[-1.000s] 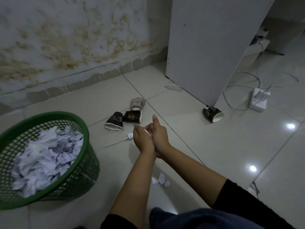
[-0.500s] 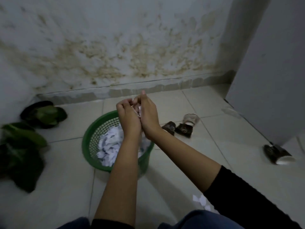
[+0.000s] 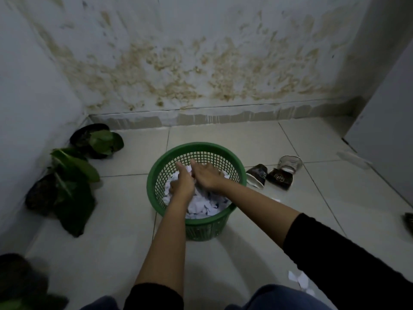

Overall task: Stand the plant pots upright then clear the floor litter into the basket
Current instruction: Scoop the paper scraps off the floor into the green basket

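A green mesh basket (image 3: 156, 175) stands on the tiled floor, holding a heap of torn white paper (image 3: 202, 208). My left hand (image 3: 182, 183) and my right hand (image 3: 207, 175) are side by side inside its mouth, backs up, fingers loosened over the heap, with a white scrap showing between them. Dark plant pots with big green leaves stand along the left wall: one in the corner (image 3: 96, 140), one nearer (image 3: 42, 194) and one at the bottom left (image 3: 17, 278). Whether the nearer two stand upright I cannot tell.
Three crushed paper cups (image 3: 278, 177) lie right of the basket, and another dark cup (image 3: 409, 222) at the right edge. White scraps (image 3: 299, 281) lie near my right knee, a small one (image 3: 276, 199) by the cups. A clear wrapper (image 3: 353, 156) lies beside a white cabinet (image 3: 384, 130).
My view swung left from the cups to the basket. Both hands, cupped together around paper scraps, moved over the basket, dropped into its mouth and loosened.
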Motion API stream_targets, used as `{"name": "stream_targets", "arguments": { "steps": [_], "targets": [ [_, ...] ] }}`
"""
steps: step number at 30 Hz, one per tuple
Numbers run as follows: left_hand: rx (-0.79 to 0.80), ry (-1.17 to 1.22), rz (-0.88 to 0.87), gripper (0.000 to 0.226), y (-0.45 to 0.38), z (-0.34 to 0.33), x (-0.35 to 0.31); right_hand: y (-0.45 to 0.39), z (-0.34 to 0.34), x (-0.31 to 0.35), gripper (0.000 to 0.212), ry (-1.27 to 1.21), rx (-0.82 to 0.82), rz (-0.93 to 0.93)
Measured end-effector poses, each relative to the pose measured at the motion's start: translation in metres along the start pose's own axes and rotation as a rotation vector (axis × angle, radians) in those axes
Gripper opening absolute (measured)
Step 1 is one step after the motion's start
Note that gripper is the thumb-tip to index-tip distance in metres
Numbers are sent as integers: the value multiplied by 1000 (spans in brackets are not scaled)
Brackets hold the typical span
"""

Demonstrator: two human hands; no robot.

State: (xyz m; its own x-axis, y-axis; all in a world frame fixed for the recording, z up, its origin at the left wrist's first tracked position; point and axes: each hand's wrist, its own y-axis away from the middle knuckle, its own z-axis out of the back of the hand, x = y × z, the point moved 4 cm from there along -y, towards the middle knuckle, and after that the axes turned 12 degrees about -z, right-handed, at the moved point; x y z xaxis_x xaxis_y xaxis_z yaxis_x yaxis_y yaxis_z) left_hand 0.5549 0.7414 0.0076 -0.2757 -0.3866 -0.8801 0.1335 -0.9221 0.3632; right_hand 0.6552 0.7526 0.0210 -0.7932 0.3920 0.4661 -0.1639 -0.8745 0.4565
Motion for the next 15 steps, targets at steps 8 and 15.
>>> {"name": "stream_targets", "arguments": {
  "steps": [8, 15],
  "targets": [
    [201, 172, 95, 87, 3, -13, -10, -18, -23, 1, 131, -234, 272, -47],
    [134, -402, -329, 33, -3, 17, -34, 28, 47, -2, 75, -639, 190, 91]
  ]
}}
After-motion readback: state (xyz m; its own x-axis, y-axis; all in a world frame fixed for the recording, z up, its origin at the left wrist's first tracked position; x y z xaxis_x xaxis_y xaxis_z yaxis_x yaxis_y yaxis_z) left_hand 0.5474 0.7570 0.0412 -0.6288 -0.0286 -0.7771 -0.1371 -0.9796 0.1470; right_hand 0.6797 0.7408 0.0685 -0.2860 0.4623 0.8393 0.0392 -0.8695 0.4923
